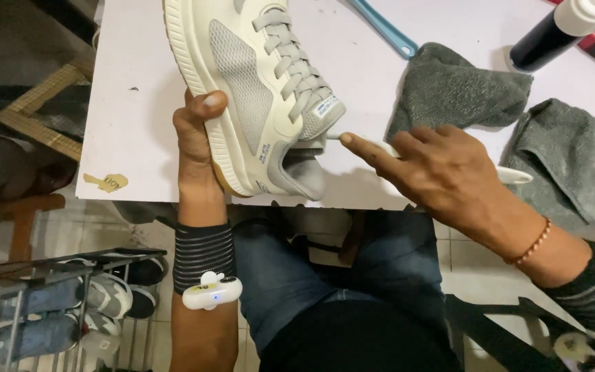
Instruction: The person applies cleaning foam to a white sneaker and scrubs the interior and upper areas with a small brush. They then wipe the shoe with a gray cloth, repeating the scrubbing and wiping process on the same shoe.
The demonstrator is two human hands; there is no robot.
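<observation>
A cream and grey mesh sneaker [256, 89] with grey laces lies tilted on its side over the white table [132, 124]. My left hand [197, 141] grips its sole from below, thumb pressed on the side of the sole. My right hand [435, 169] holds a thin white tool, probably a brush, [514, 176] with the index finger stretched along it. The tool's front end sits at the shoe's tongue and ankle opening. Its tip is mostly hidden by my fingers.
Two grey cloths [449, 86] [573, 158] lie at the right of the table. A dark bottle with a white cap [559, 31] and a blue-handled tool [383, 27] sit at the back. A shoe rack with sneakers [56, 303] stands on the floor at lower left.
</observation>
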